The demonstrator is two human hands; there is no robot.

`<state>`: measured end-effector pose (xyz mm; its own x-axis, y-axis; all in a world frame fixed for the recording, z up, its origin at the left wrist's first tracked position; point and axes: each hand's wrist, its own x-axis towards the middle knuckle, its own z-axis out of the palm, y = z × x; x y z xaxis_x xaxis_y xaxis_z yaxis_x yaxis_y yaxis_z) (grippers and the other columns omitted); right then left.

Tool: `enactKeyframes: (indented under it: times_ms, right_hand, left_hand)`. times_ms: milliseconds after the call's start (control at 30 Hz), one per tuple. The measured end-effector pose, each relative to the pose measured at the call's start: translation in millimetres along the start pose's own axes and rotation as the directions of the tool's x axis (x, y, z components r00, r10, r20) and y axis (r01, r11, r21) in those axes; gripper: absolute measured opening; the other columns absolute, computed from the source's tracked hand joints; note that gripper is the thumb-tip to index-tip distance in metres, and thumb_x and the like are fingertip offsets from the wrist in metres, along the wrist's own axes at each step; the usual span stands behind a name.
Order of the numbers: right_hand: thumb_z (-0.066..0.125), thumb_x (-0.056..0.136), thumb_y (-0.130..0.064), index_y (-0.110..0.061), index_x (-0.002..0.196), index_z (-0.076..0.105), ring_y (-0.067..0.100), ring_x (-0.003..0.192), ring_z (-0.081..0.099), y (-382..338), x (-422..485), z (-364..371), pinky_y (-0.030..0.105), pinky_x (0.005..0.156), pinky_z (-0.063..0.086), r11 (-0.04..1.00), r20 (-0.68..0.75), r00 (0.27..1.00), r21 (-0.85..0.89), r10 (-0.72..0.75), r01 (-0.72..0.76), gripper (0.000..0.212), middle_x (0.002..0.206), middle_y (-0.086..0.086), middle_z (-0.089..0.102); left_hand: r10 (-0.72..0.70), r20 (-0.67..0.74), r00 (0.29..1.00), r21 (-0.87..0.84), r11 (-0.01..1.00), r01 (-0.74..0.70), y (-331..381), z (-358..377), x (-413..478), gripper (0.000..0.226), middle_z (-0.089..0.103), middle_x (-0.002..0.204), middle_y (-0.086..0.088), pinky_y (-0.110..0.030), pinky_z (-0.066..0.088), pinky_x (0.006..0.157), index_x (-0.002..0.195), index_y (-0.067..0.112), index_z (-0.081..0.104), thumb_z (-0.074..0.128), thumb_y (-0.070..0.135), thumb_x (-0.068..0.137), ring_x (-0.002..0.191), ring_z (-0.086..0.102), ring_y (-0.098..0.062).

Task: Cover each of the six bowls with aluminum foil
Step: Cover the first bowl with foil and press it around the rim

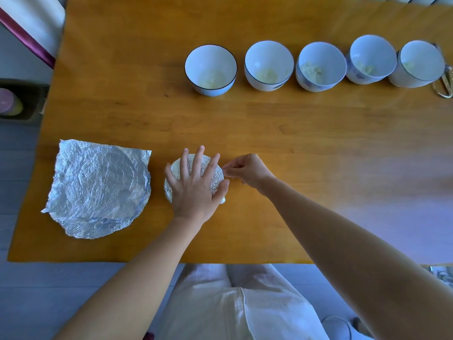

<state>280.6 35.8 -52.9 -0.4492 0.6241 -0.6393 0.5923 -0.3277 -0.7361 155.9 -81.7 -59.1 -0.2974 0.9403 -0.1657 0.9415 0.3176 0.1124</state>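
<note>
A foil-covered bowl (176,170) stands near the table's front edge. My left hand (196,185) lies spread flat on top of it, fingers straight, pressing the foil down. My right hand (247,171) is at the bowl's right side, thumb and fingers pinching the foil's edge there. Several uncovered white bowls stand in a row at the back, from the leftmost bowl (210,69) to the rightmost bowl (419,63); each holds a little pale food. A stack of crinkled foil sheets (98,187) lies to the left of the covered bowl.
The wooden table (269,128) ends just before my lap. A small metal tool (445,85) lies at the far right, beside the last bowl. A dark bin (22,99) stands on the floor off the table's left edge.
</note>
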Motion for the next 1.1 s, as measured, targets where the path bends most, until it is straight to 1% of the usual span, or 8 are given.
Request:
enactKeyframes:
  times_ms: [200,333,433,533,733,867,967,1100]
  right_hand:
    - [0.072,0.079,-0.003,-0.007,0.082,0.072,0.01,0.056,0.053,-1,-1,2,0.014,0.048,0.04,0.998,-0.028,1.0,0.055,-0.013,0.014,0.005,0.068,0.003,0.064]
    - [0.07,0.083,-0.006,-0.004,0.09,0.076,0.012,0.065,0.062,3,-5,5,0.014,0.047,0.042,0.997,-0.04,0.998,0.067,-0.039,0.041,0.009,0.075,0.012,0.072]
    - [0.067,0.088,-0.014,0.002,0.088,0.074,0.013,0.07,0.065,5,-8,5,0.02,0.054,0.048,0.988,-0.034,0.998,0.144,-0.05,0.054,0.018,0.079,0.015,0.072]
    - [0.074,0.086,-0.027,0.002,0.081,0.073,0.013,0.065,0.064,3,-9,10,0.02,0.056,0.05,0.979,-0.048,0.998,0.198,-0.031,0.04,0.029,0.072,0.009,0.069]
    - [0.073,0.088,-0.026,-0.007,0.069,0.071,0.011,0.057,0.058,8,-14,23,0.022,0.058,0.05,0.938,-0.107,0.994,0.346,0.038,0.001,0.027,0.062,0.004,0.065]
    - [0.069,0.089,-0.035,0.003,0.072,0.069,0.021,0.06,0.051,13,-18,33,0.038,0.063,0.048,0.969,-0.167,0.986,0.239,-0.021,0.061,0.041,0.062,0.012,0.059]
    - [0.069,0.09,-0.031,-0.011,0.075,0.075,0.01,0.056,0.055,8,-19,32,0.031,0.06,0.049,0.987,-0.176,0.983,0.141,-0.056,0.082,0.025,0.058,-0.003,0.063]
    - [0.069,0.089,-0.026,-0.011,0.09,0.078,0.014,0.073,0.068,1,-16,32,0.033,0.069,0.056,0.995,-0.201,0.976,0.031,-0.089,0.097,0.017,0.08,0.004,0.075]
  left_hand:
    - [-0.001,0.004,1.0,0.017,1.0,0.001,0,1,0,0.067,0.027,0.162,-0.002,-0.067,0.02,0.108,0.151,0.038,0.033,0.011,0.068,0.096,0.149,0.021,-0.034]
    - [-0.002,0.007,1.0,0.031,1.0,0.002,1,1,0,0.066,0.026,0.162,-0.002,-0.067,0.02,0.108,0.151,0.038,0.032,0.015,0.068,0.095,0.149,0.02,-0.035]
    - [0.002,0.006,1.0,0.031,1.0,-0.002,1,0,0,0.067,0.026,0.162,-0.002,-0.067,0.02,0.107,0.152,0.038,0.032,0.014,0.068,0.095,0.149,0.021,-0.035]
    - [-0.004,0.005,1.0,0.043,0.999,0.003,1,-1,0,0.069,0.026,0.162,-0.003,-0.066,0.021,0.107,0.152,0.038,0.032,0.01,0.069,0.094,0.149,0.021,-0.035]
    - [-0.023,0.008,1.0,0.03,0.999,0.023,3,0,0,0.07,0.027,0.162,-0.003,-0.067,0.02,0.107,0.152,0.037,0.033,0.014,0.068,0.092,0.149,0.021,-0.036]
    - [-0.046,0.005,0.999,0.012,0.999,0.046,4,-2,-1,0.074,0.026,0.163,-0.004,-0.067,0.02,0.106,0.153,0.036,0.032,0.008,0.072,0.093,0.149,0.021,-0.036]
    - [-0.09,0.016,0.996,0.019,0.996,0.089,6,-3,-2,0.082,0.025,0.163,-0.004,-0.067,0.021,0.106,0.154,0.035,0.028,-0.002,0.075,0.09,0.149,0.02,-0.036]
    - [-0.127,-0.005,0.992,0.016,0.992,0.127,7,-3,0,0.086,0.024,0.164,-0.005,-0.064,0.024,0.107,0.158,0.029,0.018,0.015,0.076,0.086,0.148,0.022,-0.034]
